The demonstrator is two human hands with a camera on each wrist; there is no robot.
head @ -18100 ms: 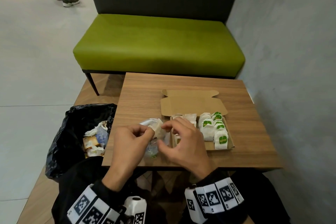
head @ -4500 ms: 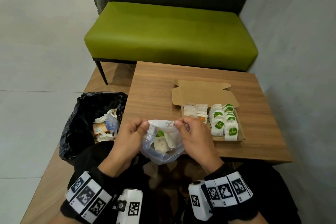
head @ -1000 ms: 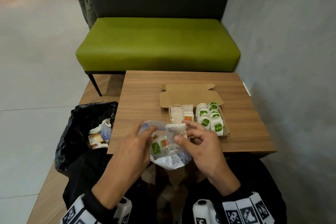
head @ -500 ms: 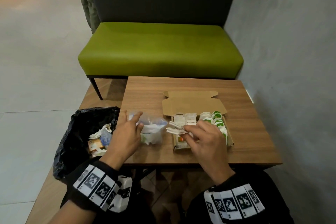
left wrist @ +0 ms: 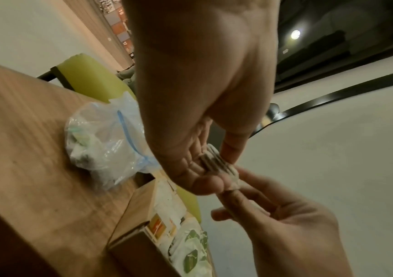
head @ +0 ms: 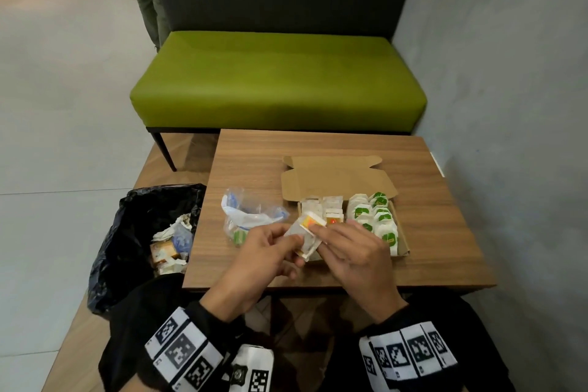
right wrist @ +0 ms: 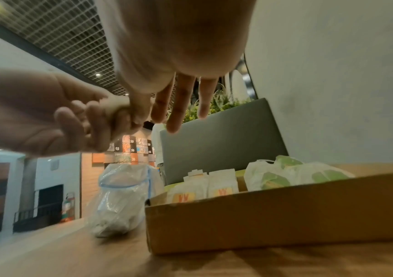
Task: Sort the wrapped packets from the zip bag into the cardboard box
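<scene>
Since half a second ago, the left hand (head: 265,251) has let go of the zip bag (head: 246,216) and joined the right hand (head: 351,251); both now pinch a small stack of wrapped packets (head: 307,234) just above the cardboard box (head: 403,243). That bag lies on the surface (head: 439,223), left of the box.

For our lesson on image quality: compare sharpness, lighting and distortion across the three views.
Head view: evenly lit and sharp on the cardboard box, edges bowed by the wide lens. Left wrist view: dim, left hand soft, zip bag blurred. Right wrist view: right hand looms out of focus, table smeared.
</scene>
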